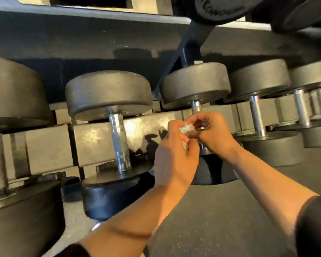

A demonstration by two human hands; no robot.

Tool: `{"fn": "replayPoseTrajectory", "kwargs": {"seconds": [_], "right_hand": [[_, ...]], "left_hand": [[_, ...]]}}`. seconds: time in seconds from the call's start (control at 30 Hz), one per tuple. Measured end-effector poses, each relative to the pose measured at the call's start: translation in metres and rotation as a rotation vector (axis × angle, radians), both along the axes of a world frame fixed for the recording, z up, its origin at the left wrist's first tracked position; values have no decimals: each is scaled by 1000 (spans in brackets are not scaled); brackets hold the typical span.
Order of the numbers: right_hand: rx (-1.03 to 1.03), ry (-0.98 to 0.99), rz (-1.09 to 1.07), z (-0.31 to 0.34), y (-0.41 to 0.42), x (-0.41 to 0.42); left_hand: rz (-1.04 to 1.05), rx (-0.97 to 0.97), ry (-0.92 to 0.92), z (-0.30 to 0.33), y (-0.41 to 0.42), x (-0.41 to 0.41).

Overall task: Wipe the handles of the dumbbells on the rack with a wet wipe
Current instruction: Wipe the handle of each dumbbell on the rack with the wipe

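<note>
- The wet wipe (186, 131) is a small, crumpled white wad, mostly hidden between the two hands, directly in front of the handle of the middle dumbbell (195, 84) on the rack (93, 134).
- That dumbbell's chrome handle (196, 106) shows only as a short bright stub just under its far head; the rest of it is covered by the hands and the wipe.
- The left hand (174, 164) comes up from below the wipe, back toward the camera, its fingers curled and its fingertips pinching the wad's left side.
- The right hand (214, 135) reaches in from the right of the wipe, fingers bent and bunched, thumb and forefinger pinching the wad's upper edge. The two hands touch around it.
- Both forearms are bare; a dark sleeve (313, 225) shows at the right elbow.
- Left of the middle dumbbell lies another dumbbell (109, 95) with its whole chrome handle (120, 143) exposed and shiny, and a larger one (15, 89) sits further left at the frame edge.
- Right of the middle dumbbell, two more dumbbells (259, 78) lie in a row, handles bare.
- Above it, an upper shelf (82, 15) carries more black weights, and a slanted rack strut (185, 52) runs behind.
- Dark speckled floor (220, 219) lies below the hands.
</note>
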State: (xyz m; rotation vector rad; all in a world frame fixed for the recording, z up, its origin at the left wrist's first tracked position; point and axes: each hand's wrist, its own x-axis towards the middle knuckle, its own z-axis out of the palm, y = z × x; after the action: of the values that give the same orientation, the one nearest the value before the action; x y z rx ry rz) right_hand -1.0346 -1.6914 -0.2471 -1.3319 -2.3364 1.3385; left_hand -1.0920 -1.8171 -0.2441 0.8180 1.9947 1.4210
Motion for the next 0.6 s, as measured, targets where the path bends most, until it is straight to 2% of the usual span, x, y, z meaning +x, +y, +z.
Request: {"fn": "replayPoseTrajectory", "kwargs": {"seconds": [0.17,0.43,0.6], "right_hand": [[104,-43,-34,8,25,28],[270,-52,-68,-6,35,22],[600,-94,123,-19,38,7]], "left_hand": [[-90,-22,-21,-16,20,18],[24,-28,-113,-45,26,20],[56,-35,-236,-56,28,21]]}}
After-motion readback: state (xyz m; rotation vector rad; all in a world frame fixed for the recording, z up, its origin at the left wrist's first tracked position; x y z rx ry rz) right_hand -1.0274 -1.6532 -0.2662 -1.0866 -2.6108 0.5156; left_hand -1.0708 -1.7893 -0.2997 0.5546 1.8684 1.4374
